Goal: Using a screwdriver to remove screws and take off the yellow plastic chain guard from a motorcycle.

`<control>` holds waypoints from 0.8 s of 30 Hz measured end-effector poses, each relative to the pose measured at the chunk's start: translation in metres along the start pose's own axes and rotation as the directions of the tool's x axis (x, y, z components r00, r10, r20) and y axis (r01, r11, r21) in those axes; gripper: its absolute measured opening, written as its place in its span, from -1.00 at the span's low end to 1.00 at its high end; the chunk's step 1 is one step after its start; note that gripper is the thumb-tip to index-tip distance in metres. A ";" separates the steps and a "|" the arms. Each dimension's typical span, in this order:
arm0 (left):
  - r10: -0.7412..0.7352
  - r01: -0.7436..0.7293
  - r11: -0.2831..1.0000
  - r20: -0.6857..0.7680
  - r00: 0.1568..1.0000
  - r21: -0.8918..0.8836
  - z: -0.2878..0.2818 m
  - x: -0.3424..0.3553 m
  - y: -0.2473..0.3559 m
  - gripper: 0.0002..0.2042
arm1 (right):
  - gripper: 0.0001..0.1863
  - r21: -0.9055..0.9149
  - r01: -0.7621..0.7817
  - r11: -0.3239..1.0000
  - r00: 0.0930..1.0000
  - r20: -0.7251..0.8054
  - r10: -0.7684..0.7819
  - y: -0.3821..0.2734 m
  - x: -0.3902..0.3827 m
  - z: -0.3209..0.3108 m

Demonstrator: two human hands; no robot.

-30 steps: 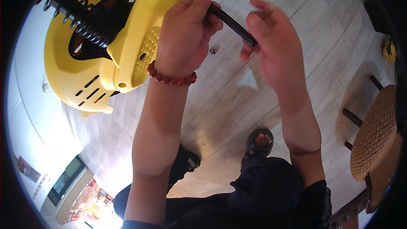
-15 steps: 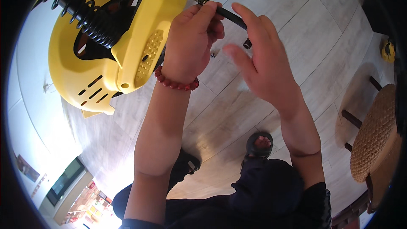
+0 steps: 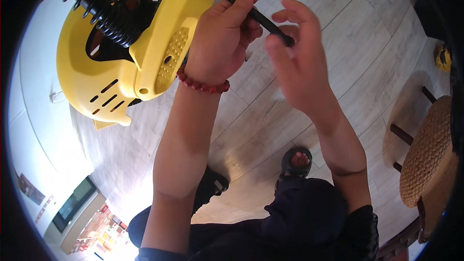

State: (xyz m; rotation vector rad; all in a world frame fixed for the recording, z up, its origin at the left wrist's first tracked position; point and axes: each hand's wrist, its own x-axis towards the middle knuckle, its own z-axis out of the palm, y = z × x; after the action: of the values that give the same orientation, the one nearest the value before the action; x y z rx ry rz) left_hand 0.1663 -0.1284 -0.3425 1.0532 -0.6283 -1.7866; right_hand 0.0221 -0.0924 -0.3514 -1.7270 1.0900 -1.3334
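Note:
A slim black-handled screwdriver point(image 3: 262, 21) slants across the top middle. Its metal shaft runs into a dark round hole near the edge of a yellow plastic body panel point(image 3: 186, 17). My left hand point(image 3: 220, 41), with a red bead bracelet on its wrist, pinches the screwdriver near the front of the handle. Around the handle's rear end is my right hand point(image 3: 304, 63), thumb and fingers apart and loosely curved, slightly blurred. Whether its fingertips touch the handle, I cannot tell.
A black coil-spring shock absorber point(image 3: 104, 12) stands beside the yellow panel at upper left. On the right is a stool with a woven seat point(image 3: 425, 152) and dark legs. Light wood-look flooring point(image 3: 261, 125) lies below, with my sandalled foot point(image 3: 297, 162) on it.
My right hand has come closer to the screwdriver's rear end, its fingers curving more. My left hand and the screwdriver have shifted slightly; the yellow panel sits a little higher in view.

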 end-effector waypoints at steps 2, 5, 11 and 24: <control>-0.005 0.006 0.999 -0.036 0.999 0.036 0.004 -0.001 0.000 -0.77 | -0.64 0.525 -0.535 0.662 0.782 0.010 0.623 -0.007 -0.002 -0.005; 0.009 -0.003 0.996 -0.071 0.997 0.088 0.001 -0.005 0.002 -0.78 | -0.58 0.369 -0.875 0.313 0.481 0.593 0.645 -0.002 0.007 -0.033; 0.011 0.002 0.996 -0.146 0.989 0.092 0.011 -0.006 0.000 -0.80 | -0.66 -0.513 0.095 0.853 0.995 0.057 -0.076 0.004 0.010 -0.025; 0.051 -0.050 0.999 -0.084 0.995 0.018 0.012 -0.003 0.000 -0.78 | -0.71 0.040 -0.199 0.979 0.975 0.104 0.194 0.002 0.007 -0.014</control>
State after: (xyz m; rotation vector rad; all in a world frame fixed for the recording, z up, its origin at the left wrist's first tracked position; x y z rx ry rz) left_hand 0.1568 -0.1263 -0.3350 1.1081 -0.6130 -1.6873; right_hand 0.0087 -0.1000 -0.3474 -1.5865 1.1287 -1.1311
